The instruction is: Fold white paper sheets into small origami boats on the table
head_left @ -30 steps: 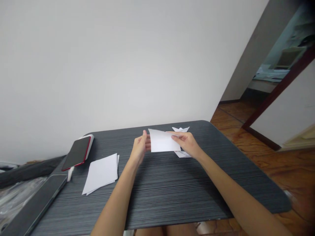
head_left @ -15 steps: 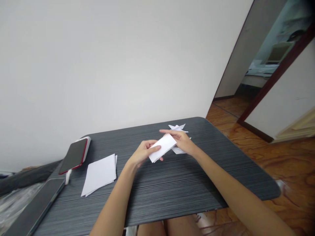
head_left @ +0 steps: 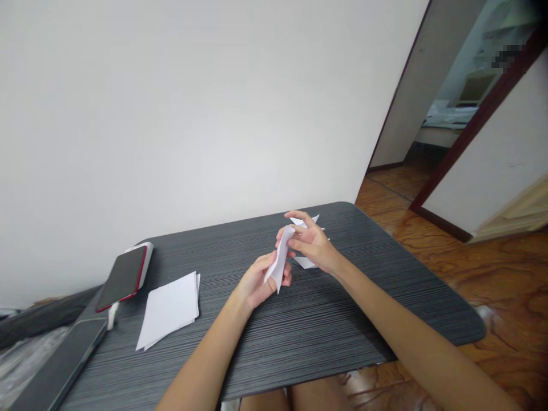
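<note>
A folded sheet of white paper (head_left: 280, 260) is held up above the table, tilted, with its lower end parted into two layers. My left hand (head_left: 261, 279) grips its lower part between thumb and fingers. At the upper end, my right hand (head_left: 314, 242) pinches the paper with thumb and fingers, its index finger raised. Behind the right hand lie folded white paper pieces (head_left: 305, 262), partly hidden by it. To the left on the table is a small stack of white paper sheets (head_left: 169, 308).
The dark wood-grain table (head_left: 342, 319) stands against a white wall (head_left: 214, 114). At its left are a tablet-like device with a red edge (head_left: 124, 277) on a white stand and a flat dark device (head_left: 64, 362). A doorway (head_left: 445, 114) opens on the right.
The folded paper has turned from lying flat-face up to standing on edge, and its layers have spread at the lower end. My right fingers have curled onto its upper end.
</note>
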`<state>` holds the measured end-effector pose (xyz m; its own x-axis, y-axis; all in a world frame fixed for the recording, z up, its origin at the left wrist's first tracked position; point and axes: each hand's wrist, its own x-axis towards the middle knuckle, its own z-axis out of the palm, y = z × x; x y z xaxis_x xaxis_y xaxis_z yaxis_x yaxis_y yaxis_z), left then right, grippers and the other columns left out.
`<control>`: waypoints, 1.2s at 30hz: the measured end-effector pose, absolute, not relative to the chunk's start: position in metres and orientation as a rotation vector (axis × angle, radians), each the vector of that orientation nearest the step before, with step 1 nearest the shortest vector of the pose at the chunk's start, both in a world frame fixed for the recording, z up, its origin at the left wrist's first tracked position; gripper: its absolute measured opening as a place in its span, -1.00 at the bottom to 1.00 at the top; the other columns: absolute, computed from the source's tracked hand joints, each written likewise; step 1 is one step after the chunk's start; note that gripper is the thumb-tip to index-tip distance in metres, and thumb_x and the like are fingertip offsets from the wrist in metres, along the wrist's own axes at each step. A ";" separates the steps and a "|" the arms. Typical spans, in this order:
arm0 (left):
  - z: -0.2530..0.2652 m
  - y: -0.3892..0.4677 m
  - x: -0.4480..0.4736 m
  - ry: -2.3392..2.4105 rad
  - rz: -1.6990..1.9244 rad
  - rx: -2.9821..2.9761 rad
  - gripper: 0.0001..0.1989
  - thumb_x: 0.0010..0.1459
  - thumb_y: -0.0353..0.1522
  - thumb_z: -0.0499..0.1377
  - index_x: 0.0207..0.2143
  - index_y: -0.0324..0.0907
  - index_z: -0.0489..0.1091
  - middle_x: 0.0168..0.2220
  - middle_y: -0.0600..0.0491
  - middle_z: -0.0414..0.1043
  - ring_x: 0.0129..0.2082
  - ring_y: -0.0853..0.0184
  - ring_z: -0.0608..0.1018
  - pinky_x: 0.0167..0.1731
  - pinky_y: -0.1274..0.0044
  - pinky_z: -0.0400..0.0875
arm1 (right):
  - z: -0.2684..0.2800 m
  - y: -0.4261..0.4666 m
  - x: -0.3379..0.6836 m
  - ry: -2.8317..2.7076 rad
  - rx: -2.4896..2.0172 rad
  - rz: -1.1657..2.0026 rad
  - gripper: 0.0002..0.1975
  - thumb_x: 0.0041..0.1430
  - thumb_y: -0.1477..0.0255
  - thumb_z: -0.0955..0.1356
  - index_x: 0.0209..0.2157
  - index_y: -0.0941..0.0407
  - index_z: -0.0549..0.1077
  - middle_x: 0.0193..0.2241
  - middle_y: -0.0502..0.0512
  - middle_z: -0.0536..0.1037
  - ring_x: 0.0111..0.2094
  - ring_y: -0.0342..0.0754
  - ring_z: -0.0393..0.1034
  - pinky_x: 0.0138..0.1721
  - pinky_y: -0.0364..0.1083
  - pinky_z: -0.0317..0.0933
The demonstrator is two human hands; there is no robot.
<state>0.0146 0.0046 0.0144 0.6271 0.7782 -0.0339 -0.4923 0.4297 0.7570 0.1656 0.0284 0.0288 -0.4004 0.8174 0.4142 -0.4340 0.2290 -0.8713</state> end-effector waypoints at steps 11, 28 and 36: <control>0.024 0.009 0.008 0.778 1.163 0.983 -0.61 0.05 -0.18 0.05 -0.24 -0.31 0.40 -0.24 -0.12 0.44 -0.24 0.24 0.46 -0.31 0.52 0.31 | 0.032 0.035 0.175 -1.665 -0.621 0.994 -0.92 -0.08 0.46 0.37 -0.55 0.15 0.38 -0.37 0.08 0.42 -0.29 -0.09 0.32 -0.26 -0.09 0.22; 0.031 0.015 -0.016 1.253 1.238 1.600 -0.79 -0.08 -0.27 0.16 -0.48 -0.25 0.47 -0.47 0.02 0.49 -0.51 0.34 0.46 -0.54 0.59 0.30 | 0.043 0.020 0.185 -2.341 -0.648 0.863 -0.63 -0.01 0.70 0.23 -0.26 0.02 0.47 -0.08 0.07 0.30 -0.06 -0.05 0.21 -0.05 -0.04 0.08; 0.037 0.014 -0.021 1.159 1.099 1.456 -0.75 -0.10 -0.25 0.19 -0.45 -0.28 0.46 -0.48 -0.01 0.49 -0.56 0.37 0.45 -0.59 0.61 0.26 | 0.046 0.020 0.189 -2.368 -0.595 1.092 -0.83 -0.03 0.48 0.34 -0.33 0.07 0.51 -0.17 0.08 0.35 -0.15 -0.06 0.26 -0.12 -0.08 0.13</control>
<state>-0.0214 0.0137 0.0371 0.1499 0.9848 0.0878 0.1395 -0.1090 0.9842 0.1891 0.0204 0.0460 -0.7993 0.5566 0.2265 0.1891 0.5907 -0.7844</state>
